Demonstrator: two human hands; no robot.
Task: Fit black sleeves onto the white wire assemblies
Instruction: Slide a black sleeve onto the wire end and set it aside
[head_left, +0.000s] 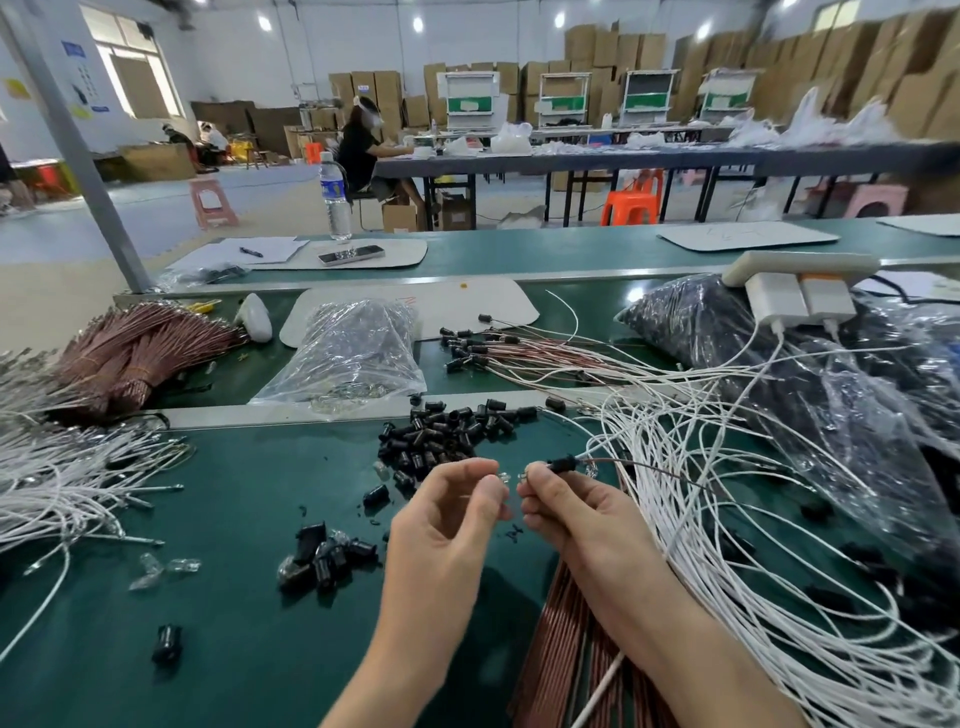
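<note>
A green tabletop (234, 519) in a carton-stacked workshop carries loose black sleeves (447, 431) beside tangled white wires (727, 519). The right hand (582, 519) fingers pinch one sleeve (563, 462) on its wire (623, 462); the left hand (452, 514) fingers pinch a small clear piece (505, 478). Next, likely: press them together squarely.

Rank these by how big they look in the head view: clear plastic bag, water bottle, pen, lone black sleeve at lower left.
1. clear plastic bag
2. water bottle, though it stands farther off
3. lone black sleeve and pen: about alike; the pen lies much farther away, so unranked
</note>
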